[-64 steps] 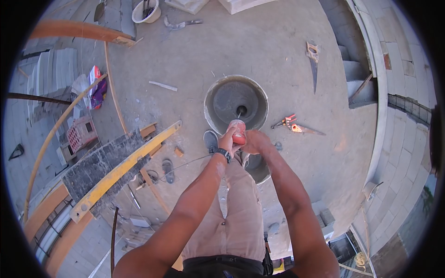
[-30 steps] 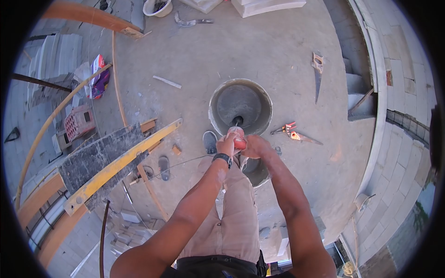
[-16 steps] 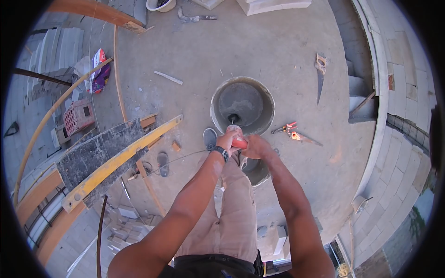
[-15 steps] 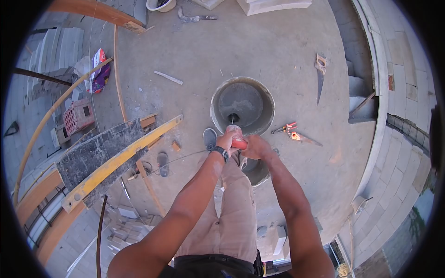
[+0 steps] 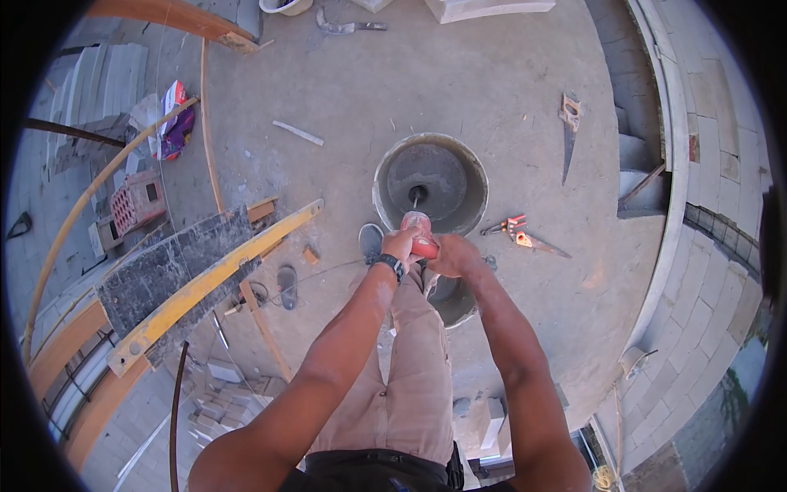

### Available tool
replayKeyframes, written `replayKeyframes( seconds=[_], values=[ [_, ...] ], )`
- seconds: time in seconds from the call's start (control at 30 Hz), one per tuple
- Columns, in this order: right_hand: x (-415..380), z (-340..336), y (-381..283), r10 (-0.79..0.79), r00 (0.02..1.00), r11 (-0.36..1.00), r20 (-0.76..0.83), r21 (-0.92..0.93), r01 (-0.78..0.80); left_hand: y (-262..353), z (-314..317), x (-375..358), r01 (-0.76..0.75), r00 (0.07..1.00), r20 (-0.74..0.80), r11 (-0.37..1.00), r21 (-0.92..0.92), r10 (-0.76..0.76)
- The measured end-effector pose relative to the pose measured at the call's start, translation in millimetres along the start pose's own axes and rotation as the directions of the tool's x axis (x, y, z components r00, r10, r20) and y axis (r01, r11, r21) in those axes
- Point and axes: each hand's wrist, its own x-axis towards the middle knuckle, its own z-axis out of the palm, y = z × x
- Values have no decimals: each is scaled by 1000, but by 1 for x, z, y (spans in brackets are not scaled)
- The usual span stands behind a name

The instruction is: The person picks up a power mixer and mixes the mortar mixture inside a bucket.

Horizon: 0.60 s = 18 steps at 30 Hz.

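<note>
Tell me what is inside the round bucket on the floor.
The bucket holds smooth grey mix, with the mixer shaft dipping into it. The paddle end and the bucket's bottom are covered by the mix.

The bucket (image 5: 430,182) stands on the floor (image 5: 492,82), handsaw (image 5: 569,131) to its right.

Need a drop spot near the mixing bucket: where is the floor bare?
Bare concrete lies beyond the round grey mortar bucket, between the thin white strip and the handsaw. Crowded: the red-handled tools right of it, the yellow level and planks left, where both hands grip the red mixer.
</note>
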Motion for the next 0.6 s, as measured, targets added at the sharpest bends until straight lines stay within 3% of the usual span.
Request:
replayKeyframes(
  seconds=[0.6],
  values=[
    [13,-11,-3,-34,999,999,-17,-19,34,14,3,8,-43,998,-41,991,129,48]
  ],
)
